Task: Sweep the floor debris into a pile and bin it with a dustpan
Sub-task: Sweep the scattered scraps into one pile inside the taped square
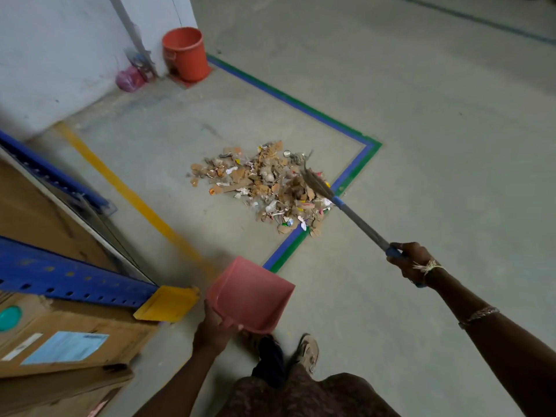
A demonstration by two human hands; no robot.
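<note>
The right hand (412, 261) is curled round the blue end of the broom (352, 214), whose bristles rest on the right edge of the debris pile (261, 185) — well ahead of that hand. The left hand (215, 329) grips the pink dustpan (252, 293) by its rear, holding it off the floor, well short of the pile. The orange bin (185, 54) stands beyond the pile, against the wall — far from both hands.
</note>
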